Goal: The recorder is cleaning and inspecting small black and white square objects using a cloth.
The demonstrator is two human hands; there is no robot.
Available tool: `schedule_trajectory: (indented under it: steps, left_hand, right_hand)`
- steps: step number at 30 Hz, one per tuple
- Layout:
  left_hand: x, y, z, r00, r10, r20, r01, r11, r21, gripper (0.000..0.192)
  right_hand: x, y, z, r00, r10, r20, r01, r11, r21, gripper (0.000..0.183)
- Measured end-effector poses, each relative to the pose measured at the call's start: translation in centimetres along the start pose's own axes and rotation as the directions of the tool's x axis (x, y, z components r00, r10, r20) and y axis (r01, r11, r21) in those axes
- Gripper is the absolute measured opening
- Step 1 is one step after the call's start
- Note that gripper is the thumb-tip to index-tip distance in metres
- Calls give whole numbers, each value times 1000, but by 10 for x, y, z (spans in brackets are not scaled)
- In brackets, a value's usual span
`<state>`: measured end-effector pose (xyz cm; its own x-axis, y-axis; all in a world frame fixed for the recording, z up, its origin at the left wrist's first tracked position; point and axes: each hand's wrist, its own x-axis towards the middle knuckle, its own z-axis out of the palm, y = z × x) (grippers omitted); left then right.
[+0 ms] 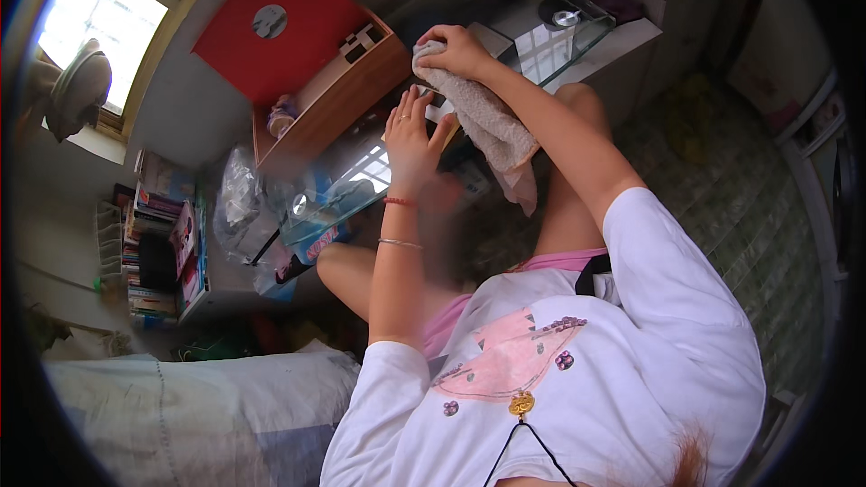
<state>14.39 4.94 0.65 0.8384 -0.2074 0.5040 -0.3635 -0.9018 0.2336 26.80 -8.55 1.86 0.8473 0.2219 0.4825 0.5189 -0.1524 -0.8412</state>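
Note:
My right hand (457, 53) grips one end of a light terry cloth (484, 108) over the edge of a glass-topped table (365, 179). The cloth hangs down from that hand towards my knees. My left hand (413, 138), with a ring on one finger, has its fingers spread and lies over a small pale-edged object (438, 108) that the hand and cloth partly cover; what it is, I cannot tell. Beyond the hands stands a wooden box (331, 101) with a raised red lid (284, 17). A small figurine (282, 115) is inside the box.
Books (152, 250) stand in a rack at the left, beside a clear plastic bag (237, 199). A small round glass item (565, 17) rests at the table's far right. A bed with a pale cover (203, 412) is at the lower left, and a white cabinet (683, 7) at the upper right.

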Motion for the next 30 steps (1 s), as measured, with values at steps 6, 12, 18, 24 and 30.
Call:
schedule_trajectory:
  steps: [6,12,18,24,30]
  left_hand:
    - [-2,7,2,999,-4,-54,5,1000,12,44]
    - [-2,11,3,995,-38,-92,42,998,43,46]
    - [-5,15,11,979,-91,-180,102,993,55,48]
    - [-6,18,16,960,-122,-251,151,984,97,49]
    - [-5,21,22,937,-172,-303,221,966,134,48]
  right_hand:
    - [13,21,21,924,2,383,13,999,-37,26]
    - [-11,17,4,919,-9,394,-4,1000,31,20]
    - [-54,0,-14,982,-2,190,5,1000,-12,20]
    - [-95,-22,-4,973,-52,-227,-30,939,-342,26]
    - [-117,-24,9,928,-276,-252,155,898,-411,24]
